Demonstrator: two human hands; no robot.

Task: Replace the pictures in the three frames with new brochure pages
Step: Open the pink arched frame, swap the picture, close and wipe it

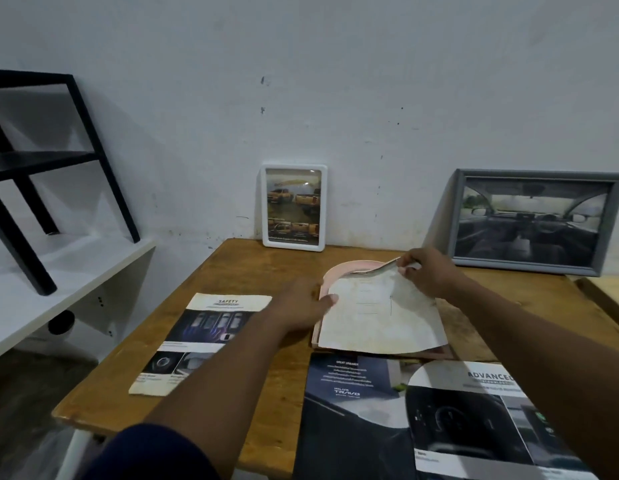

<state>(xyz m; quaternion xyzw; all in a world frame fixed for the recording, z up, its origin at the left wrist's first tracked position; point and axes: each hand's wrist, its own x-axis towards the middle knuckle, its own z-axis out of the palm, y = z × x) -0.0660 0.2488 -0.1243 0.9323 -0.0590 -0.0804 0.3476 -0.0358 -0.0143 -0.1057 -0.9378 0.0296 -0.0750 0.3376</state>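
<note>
Wooden table (232,261) is standing against a white wall (370,81). Pink frame (346,266) is lying flat on it beneath a pale sheet (377,320). Right hand (429,275) is pinching the sheet's raised far corner. Left hand (301,303) is resting at the frame's left edge, thumb on sheet; finger curl indeterminate.

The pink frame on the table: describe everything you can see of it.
The pink frame lies flat on the wooden table, arched at its far end, seemingly plastic. A pale, stained sheet covers most of it, leaving the rim showing. The left hand presses at its left edge; the right hand pinches the sheet's raised far corner.
</note>
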